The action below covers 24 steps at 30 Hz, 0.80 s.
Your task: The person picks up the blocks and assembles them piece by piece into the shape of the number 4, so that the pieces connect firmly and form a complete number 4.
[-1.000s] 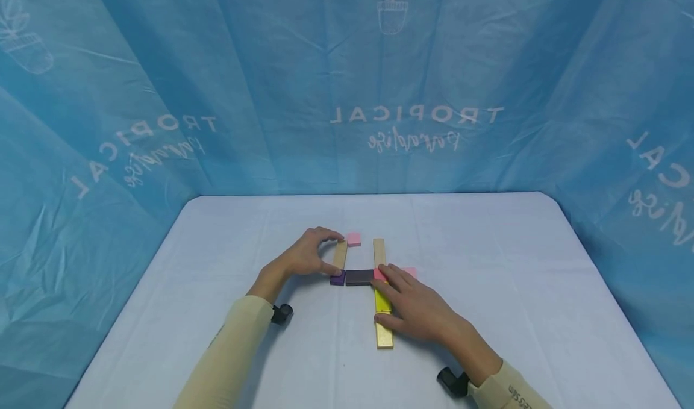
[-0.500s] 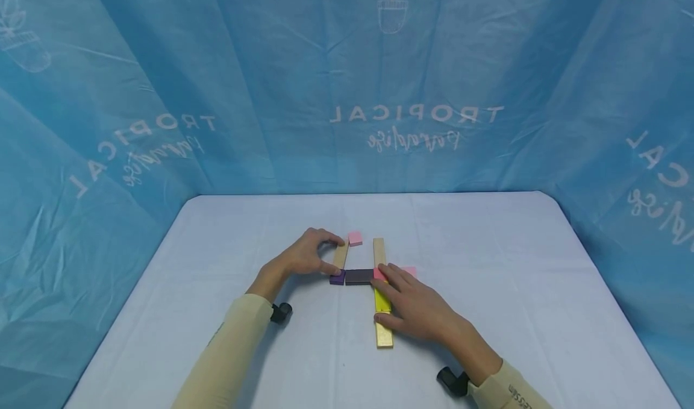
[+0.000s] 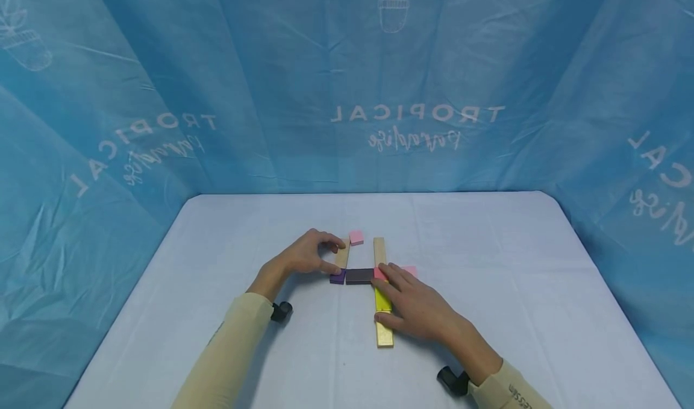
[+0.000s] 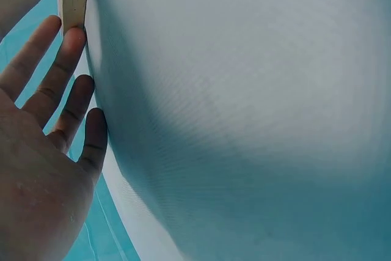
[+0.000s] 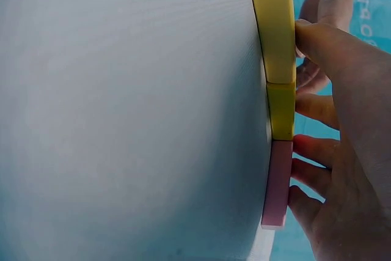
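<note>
In the head view, my left hand [image 3: 306, 255] has its thumb at a purple block [image 3: 337, 279] and fingertips at the far end of a slim wooden block [image 3: 342, 257]. The left wrist view shows extended fingers, one touching that wood. My right hand [image 3: 414, 309] rests along a row of blocks, with fingertips on a pinkish-red block [image 3: 378, 272] and a yellow block [image 3: 382, 302]. Its thumb touches a gold-toned block [image 3: 384, 338]. A black block [image 3: 359, 276] lies crosswise between the two columns. Right-hand fingers partly cover the red and yellow blocks.
A small pink block [image 3: 356, 237] sits at the far right corner of the left wooden block. Another wooden block [image 3: 379, 251] extends beyond the red one, and a pink block [image 3: 411, 271] shows behind the right hand. White cloth [image 3: 488, 246] covers the table; blue curtains surround it.
The far end of the left wooden block has shifted slightly right with my left fingertips. The small pink block has also moved a little right and turned. My right hand stays still.
</note>
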### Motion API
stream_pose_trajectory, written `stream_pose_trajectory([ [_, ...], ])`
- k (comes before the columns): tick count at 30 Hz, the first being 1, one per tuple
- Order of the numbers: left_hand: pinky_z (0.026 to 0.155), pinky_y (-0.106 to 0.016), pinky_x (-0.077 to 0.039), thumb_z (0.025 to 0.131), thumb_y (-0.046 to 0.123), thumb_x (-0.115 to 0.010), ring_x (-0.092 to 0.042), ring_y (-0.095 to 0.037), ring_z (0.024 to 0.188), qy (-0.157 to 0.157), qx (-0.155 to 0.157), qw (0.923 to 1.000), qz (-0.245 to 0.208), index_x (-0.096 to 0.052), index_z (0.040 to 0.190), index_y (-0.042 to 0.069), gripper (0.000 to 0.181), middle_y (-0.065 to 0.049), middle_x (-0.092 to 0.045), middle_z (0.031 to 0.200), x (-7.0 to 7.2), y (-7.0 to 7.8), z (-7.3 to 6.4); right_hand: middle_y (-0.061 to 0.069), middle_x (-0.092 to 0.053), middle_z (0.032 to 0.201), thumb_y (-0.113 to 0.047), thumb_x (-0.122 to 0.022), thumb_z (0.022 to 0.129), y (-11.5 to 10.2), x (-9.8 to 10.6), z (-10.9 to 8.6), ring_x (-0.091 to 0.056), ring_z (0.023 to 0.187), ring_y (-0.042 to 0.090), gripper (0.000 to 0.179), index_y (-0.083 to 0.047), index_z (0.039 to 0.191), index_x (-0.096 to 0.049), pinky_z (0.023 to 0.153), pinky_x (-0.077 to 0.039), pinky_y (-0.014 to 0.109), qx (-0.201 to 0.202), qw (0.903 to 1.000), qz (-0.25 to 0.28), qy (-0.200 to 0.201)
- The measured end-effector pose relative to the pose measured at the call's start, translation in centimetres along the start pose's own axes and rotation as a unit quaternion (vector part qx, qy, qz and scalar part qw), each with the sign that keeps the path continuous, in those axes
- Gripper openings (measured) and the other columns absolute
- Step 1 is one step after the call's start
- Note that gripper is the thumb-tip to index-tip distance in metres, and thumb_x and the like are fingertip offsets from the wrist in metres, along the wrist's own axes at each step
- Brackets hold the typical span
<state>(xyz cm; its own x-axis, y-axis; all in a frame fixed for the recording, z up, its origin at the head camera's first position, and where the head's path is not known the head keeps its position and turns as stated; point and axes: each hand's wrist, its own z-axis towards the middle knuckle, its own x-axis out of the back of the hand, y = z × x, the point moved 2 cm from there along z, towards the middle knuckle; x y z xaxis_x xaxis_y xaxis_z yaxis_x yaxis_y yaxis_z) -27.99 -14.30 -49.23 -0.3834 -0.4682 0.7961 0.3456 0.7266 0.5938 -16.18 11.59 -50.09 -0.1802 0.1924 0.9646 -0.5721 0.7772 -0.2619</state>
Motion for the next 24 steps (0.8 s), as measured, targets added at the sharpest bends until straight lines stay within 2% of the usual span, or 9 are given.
stream_pose_trajectory([
  [24,0.094,-0.036,-0.041,0.065,0.033,-0.089,-0.053,-0.015,0.097,-0.008,-0.009,0.9999,0.004,-0.068,0.115,0.021,0.055,0.008,-0.062,0.099,0.1,0.32,0.01,0.001,-0.016,0.159,-0.067,-0.049,0.088,-0.18,0.16,-0.07,-0.014,0.144,0.022,0.076,-0.027,0.15,-0.034,0.107,-0.031,0.046,-0.006,0.9999,-0.002,-0.008],
])
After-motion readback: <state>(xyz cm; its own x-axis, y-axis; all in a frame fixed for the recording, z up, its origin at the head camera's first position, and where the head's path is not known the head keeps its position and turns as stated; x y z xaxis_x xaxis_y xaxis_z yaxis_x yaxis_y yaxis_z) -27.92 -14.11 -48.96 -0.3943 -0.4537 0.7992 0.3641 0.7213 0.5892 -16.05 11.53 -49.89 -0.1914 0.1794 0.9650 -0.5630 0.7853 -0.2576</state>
